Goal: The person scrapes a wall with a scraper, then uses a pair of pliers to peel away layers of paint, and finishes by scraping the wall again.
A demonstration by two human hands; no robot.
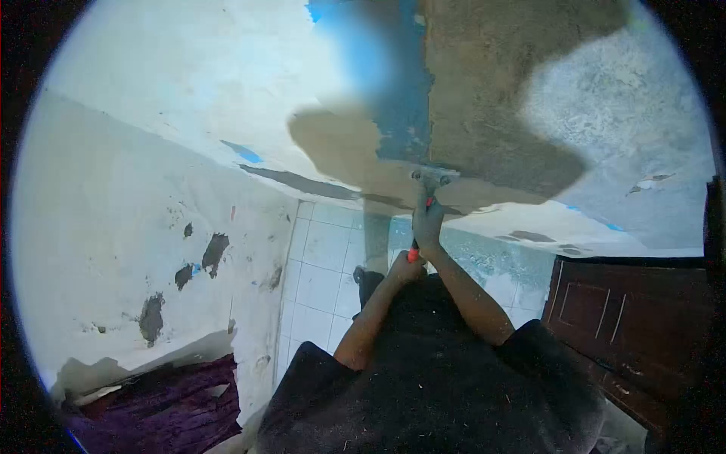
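Note:
Both of my hands grip one long-handled scraper, its wide blade against the wall at the lower end of a blue paint strip. My right hand is closed around the upper part of the handle, near the blade. Lower down, close to my body, my left hand wraps the black and red handle end. Bare grey-brown plaster borders the blue strip on the right, and pale paint covers the wall to its left. My shadow darkens the area around the blade.
A side wall with chipped patches stands at the left, with a dark purple cloth below. White floor tiles show beneath my arms, dusty near the wall. Dark brown wooden furniture is on the right.

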